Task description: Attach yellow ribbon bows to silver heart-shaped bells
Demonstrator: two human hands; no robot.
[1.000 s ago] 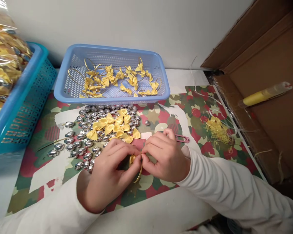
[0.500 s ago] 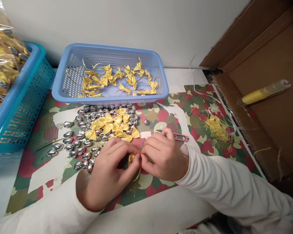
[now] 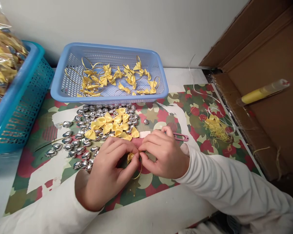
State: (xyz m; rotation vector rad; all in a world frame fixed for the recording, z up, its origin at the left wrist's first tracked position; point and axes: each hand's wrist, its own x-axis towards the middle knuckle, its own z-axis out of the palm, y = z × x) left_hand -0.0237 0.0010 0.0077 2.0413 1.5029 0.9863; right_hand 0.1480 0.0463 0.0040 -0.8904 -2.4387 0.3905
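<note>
A white worktop [image 3: 161,214] carries a patterned red-and-green mat [image 3: 161,117]. To the right stands a large cardboard box [image 3: 271,65] with a yellow-filled tube [image 3: 262,92] lying on it. On the left sits a teal basket [image 3: 21,107], and at the back a light blue basket [image 3: 107,94] holding yellow bows with gold loops. In front of it lies a heap of silver hearts [image 3: 85,143] topped by loose yellow bows [image 3: 112,123]. Near the mat's middle, the left hand [image 3: 107,172] and right hand [image 3: 161,156] meet, each grip pinched together on one small yellow bow [image 3: 130,157] and its gold loop [image 3: 139,170], just above the mat.
</note>
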